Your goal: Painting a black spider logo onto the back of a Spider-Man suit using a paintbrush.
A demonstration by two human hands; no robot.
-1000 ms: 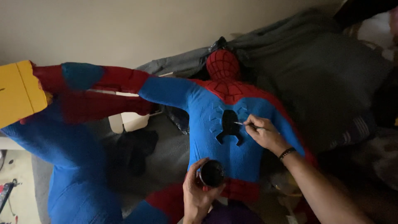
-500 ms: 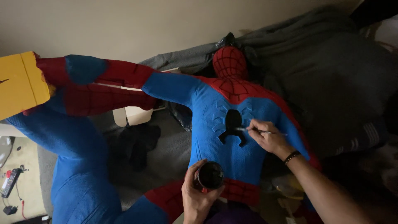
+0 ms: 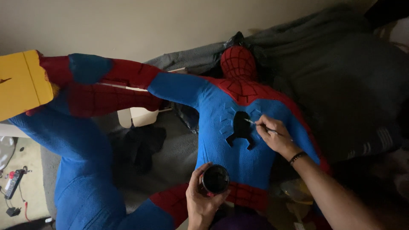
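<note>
Held one thin brush [image 3: 254,124] pinched in right hand [image 3: 275,136], tip on black emblem [image 3: 241,127] of one blue-red costumed figure [image 3: 238,140]. Gripped one small dark jar [image 3: 215,179] in left hand [image 3: 200,202], near figure's waist.

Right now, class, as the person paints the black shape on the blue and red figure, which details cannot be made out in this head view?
- Brush: bristle tip too small and dark against the black shape.
- Small jar in the left hand: contents lost in shadow.
- Figure's lower body: hidden behind the left hand and cut off by the bottom edge.
- Yellow box: cut by the left edge.
- Right hand: fingertips hidden.
</note>
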